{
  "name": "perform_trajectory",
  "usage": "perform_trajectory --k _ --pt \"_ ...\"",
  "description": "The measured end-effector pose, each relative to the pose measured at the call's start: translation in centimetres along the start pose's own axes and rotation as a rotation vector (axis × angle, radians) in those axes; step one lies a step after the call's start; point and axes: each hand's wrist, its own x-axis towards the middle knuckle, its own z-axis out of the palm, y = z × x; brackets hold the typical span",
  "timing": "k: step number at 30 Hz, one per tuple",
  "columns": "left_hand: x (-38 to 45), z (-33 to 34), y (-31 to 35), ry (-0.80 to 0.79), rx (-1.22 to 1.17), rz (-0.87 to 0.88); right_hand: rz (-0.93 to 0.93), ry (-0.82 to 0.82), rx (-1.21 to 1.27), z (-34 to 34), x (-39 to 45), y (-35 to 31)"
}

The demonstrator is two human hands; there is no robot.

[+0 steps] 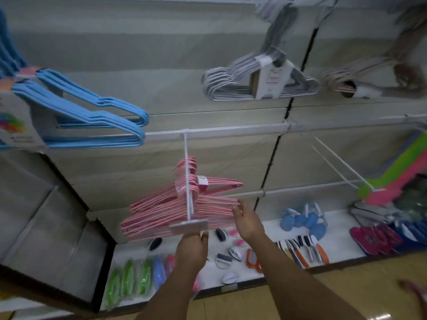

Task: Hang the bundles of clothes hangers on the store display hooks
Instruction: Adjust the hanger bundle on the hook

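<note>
Pink hanger bundles (182, 204) hang crosswise on hook (187, 181); left hand (191, 247) pinches its tip, right hand (248, 221) open.

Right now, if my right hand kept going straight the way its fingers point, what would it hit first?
Most likely the pink hanger bundles: your right hand points up-left with its fingertips at their right-hand ends. Depth is hard to judge here.

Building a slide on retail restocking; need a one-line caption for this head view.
Both hands, left and right, steady pink hanger bundles on a white display hook.
</note>
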Motion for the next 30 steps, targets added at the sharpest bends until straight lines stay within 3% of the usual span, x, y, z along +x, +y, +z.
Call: perform_trajectory --k 6,18,30 --pt "-1.8 3.9 9.2 -0.133 0.032 0.175 0.144 0.15 0.077 -9.2 -4.4 7.8" --pt "-12.8 18.8 31.7 -0.363 0.13 0.574 0.495 0.489 0.174 -27.4 -17.5 28.0" --pt "-19.9 32.7 47.9 -0.579 0.214 0.868 0.792 0.772 0.272 -38.4 -26.3 43.8"
